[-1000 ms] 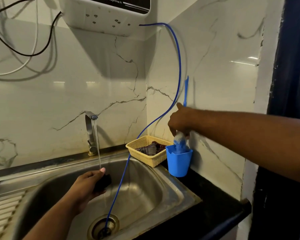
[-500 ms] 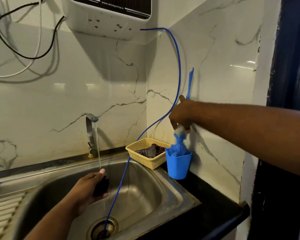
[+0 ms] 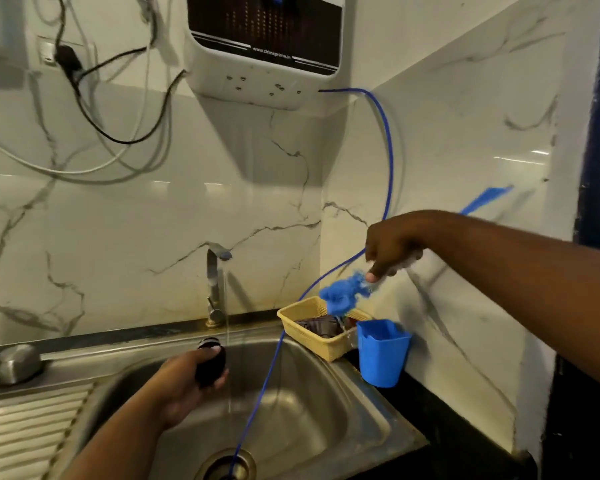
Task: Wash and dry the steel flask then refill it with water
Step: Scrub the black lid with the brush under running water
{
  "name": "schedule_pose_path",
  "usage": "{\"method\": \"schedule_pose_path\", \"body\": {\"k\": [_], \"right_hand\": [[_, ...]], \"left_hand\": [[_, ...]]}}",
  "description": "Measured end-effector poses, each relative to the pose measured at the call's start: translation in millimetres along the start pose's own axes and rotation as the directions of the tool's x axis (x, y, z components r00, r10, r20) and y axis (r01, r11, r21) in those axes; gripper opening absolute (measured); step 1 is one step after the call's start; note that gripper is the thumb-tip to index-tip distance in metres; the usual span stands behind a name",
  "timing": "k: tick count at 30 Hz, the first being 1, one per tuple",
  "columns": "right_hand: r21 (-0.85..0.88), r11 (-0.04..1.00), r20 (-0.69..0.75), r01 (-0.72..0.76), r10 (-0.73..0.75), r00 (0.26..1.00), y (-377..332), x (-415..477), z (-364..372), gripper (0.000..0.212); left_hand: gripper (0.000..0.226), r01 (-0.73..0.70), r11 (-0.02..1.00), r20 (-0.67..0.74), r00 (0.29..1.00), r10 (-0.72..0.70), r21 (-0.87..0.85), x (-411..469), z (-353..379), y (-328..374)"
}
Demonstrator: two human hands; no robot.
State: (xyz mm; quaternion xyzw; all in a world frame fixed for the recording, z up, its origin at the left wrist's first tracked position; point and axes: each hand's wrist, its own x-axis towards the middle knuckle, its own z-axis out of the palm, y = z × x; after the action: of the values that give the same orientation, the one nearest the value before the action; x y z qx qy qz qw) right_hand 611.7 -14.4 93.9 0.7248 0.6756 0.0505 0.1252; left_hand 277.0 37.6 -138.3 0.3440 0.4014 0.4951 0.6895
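Observation:
My left hand grips a dark flask over the steel sink, its mouth just left of the water running from the tap. My right hand holds a blue bottle brush by its handle, tilted, with the fluffy blue head above the yellow basket and the handle end pointing up to the right. The brush is clear of the blue cup.
A blue hose runs from the wall-mounted water purifier down into the sink drain. A steel cap-like object lies on the sink's left ledge above the ribbed drainboard. Cables hang on the wall at the left.
My right hand has lifted the brush out of the blue cup and swung its head left over the basket. My left hand has raised the flask slightly beside the stream.

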Motion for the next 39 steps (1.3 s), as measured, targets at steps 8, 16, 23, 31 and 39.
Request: {"method": "schedule_pose_path", "body": {"k": [8,16,23,31,39], "right_hand": [[0.595,0.688,-0.312,0.416,-0.280,0.908,-85.7,-8.4,13.2,0.044],[0.606,0.468,-0.513,0.643,-0.387,0.766,-180.6,67.6,117.1,0.047],[0.596,0.386,-0.634,0.704,-0.313,0.707,-189.0,84.2,149.5,0.051],[0.557,0.431,-0.663,0.710,-0.285,0.693,-183.8,83.2,158.5,0.052],[0.522,0.436,-0.719,0.733,-0.238,0.653,-189.1,83.6,162.9,0.056]], "left_hand": [[0.035,-0.050,0.959,-0.059,0.998,0.035,-0.278,-9.6,-44.7,32.3],[0.038,-0.046,0.975,-0.058,0.998,0.035,-0.215,0.7,-56.7,23.2],[0.040,-0.081,0.976,-0.036,0.997,0.075,-0.202,15.3,-56.8,19.4],[0.039,-0.111,0.976,-0.027,0.994,0.107,-0.187,11.9,-57.3,14.2],[0.046,-0.142,0.951,-0.025,0.990,0.141,-0.276,8.0,-53.2,15.5]]}}
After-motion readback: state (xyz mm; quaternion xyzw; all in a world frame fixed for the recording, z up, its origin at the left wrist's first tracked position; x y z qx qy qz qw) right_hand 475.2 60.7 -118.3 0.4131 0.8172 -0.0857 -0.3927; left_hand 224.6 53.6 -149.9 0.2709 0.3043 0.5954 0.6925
